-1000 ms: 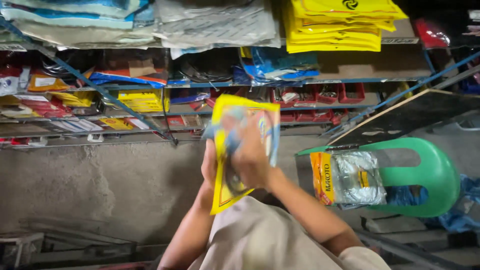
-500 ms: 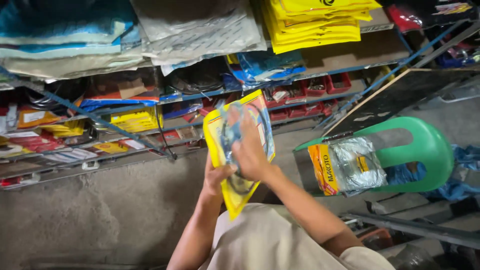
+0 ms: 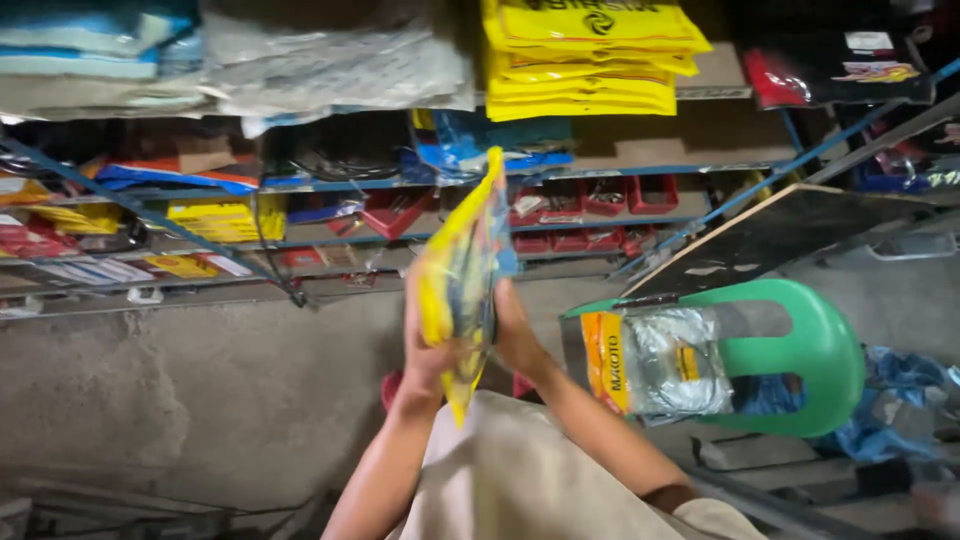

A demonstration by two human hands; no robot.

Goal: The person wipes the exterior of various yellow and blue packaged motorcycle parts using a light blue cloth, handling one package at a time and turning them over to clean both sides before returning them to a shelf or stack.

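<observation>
Blue metal shelves [image 3: 400, 190] crammed with packets fill the background, a stack of yellow bags [image 3: 590, 60] on top. A green plastic chair [image 3: 810, 350] at right carries a clear orange-edged packet [image 3: 660, 360]. The yellow packet [image 3: 462, 270] stands edge-on (almost vertical) between both palms: left hand [image 3: 428, 345] and right hand [image 3: 515, 335] pressed flat against its lower half, its top rising free above the fingers.
</observation>
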